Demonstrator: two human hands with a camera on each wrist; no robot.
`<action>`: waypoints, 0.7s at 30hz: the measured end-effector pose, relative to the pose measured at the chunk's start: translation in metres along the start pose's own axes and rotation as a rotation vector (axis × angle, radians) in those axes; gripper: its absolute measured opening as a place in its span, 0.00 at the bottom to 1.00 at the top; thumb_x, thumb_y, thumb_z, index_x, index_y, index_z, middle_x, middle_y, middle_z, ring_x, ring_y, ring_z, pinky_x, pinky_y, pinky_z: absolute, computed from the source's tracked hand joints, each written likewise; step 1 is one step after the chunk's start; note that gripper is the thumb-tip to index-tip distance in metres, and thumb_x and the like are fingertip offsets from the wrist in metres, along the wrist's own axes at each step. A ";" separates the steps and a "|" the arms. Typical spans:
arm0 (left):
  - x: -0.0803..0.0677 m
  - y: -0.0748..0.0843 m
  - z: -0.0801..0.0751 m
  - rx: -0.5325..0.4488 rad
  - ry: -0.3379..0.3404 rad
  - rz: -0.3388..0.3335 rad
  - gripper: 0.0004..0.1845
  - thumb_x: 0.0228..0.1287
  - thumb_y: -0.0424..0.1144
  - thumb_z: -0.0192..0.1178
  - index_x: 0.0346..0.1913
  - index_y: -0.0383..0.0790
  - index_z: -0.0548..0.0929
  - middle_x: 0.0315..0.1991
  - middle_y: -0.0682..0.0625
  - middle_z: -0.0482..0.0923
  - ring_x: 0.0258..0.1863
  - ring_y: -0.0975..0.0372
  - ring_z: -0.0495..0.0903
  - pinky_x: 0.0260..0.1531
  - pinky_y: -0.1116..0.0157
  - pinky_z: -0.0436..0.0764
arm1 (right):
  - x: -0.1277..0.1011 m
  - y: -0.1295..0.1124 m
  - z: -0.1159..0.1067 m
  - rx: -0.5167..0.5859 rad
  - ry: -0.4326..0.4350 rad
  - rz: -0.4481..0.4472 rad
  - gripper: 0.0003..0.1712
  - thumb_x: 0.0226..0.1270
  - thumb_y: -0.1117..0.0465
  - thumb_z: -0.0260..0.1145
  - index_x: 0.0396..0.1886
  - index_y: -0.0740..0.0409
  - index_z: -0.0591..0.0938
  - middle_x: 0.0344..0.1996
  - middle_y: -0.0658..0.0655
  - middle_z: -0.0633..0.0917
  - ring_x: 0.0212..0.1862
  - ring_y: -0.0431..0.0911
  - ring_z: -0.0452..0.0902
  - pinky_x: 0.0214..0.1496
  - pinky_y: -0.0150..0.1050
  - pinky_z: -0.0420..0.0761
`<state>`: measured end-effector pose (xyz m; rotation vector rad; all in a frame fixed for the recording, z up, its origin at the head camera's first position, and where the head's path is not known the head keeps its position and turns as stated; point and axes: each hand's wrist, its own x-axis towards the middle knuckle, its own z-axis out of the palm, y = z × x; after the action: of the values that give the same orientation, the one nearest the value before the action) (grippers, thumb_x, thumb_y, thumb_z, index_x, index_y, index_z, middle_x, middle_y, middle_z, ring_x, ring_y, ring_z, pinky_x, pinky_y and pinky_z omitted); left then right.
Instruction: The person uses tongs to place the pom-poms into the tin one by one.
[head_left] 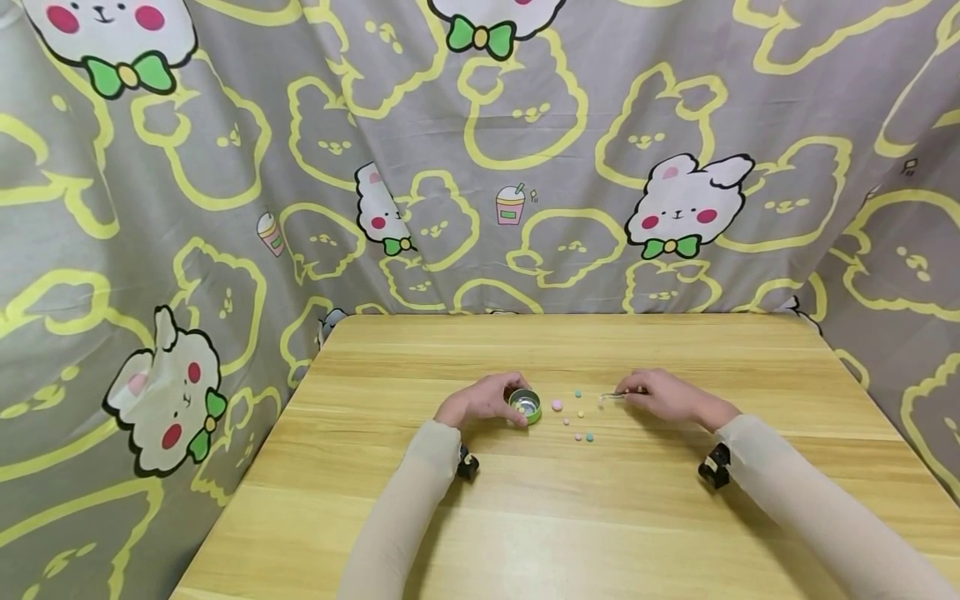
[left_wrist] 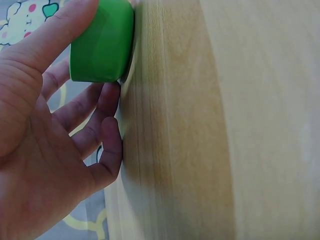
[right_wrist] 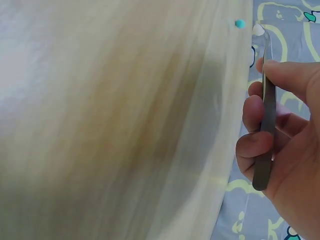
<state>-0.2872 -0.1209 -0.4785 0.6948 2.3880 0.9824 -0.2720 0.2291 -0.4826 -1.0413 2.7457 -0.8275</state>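
Note:
A small green round tin with a shiny inside stands on the wooden table. My left hand grips it, and in the left wrist view the thumb and fingers curl round the tin's green wall. Several small pastel beads lie scattered just right of the tin, a pink one the largest. My right hand pinches metal tweezers whose tips point left at the beads. In the right wrist view the tweezers hold a pale bead at the tip, beside a teal bead.
A grey cloth printed with yellow bear outlines and white bunnies hangs behind and beside the table. Small black wrist cameras sit on both sleeves. The table's left edge drops off to the cloth.

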 end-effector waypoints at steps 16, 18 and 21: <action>0.001 -0.003 -0.001 0.024 -0.003 0.032 0.24 0.48 0.42 0.75 0.48 0.50 0.76 0.41 0.58 0.78 0.43 0.66 0.75 0.48 0.66 0.71 | 0.016 -0.020 -0.009 -0.001 0.024 -0.023 0.10 0.68 0.65 0.60 0.45 0.55 0.84 0.36 0.48 0.80 0.35 0.39 0.73 0.36 0.38 0.73; 0.001 -0.003 -0.001 0.025 -0.003 0.033 0.24 0.48 0.42 0.74 0.48 0.50 0.76 0.41 0.58 0.78 0.43 0.65 0.75 0.48 0.66 0.71 | 0.018 -0.022 -0.009 0.004 0.029 -0.050 0.09 0.68 0.65 0.60 0.44 0.56 0.84 0.36 0.49 0.81 0.35 0.40 0.73 0.35 0.38 0.73; 0.001 -0.003 -0.001 0.028 -0.006 0.033 0.24 0.48 0.42 0.74 0.48 0.49 0.76 0.41 0.58 0.78 0.43 0.65 0.75 0.48 0.66 0.71 | 0.022 -0.025 -0.009 -0.005 0.043 -0.092 0.08 0.67 0.66 0.61 0.42 0.58 0.84 0.35 0.49 0.81 0.35 0.40 0.73 0.36 0.39 0.73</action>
<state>-0.2893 -0.1227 -0.4804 0.7484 2.3962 0.9612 -0.2762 0.2037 -0.4593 -1.1720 2.7543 -0.8652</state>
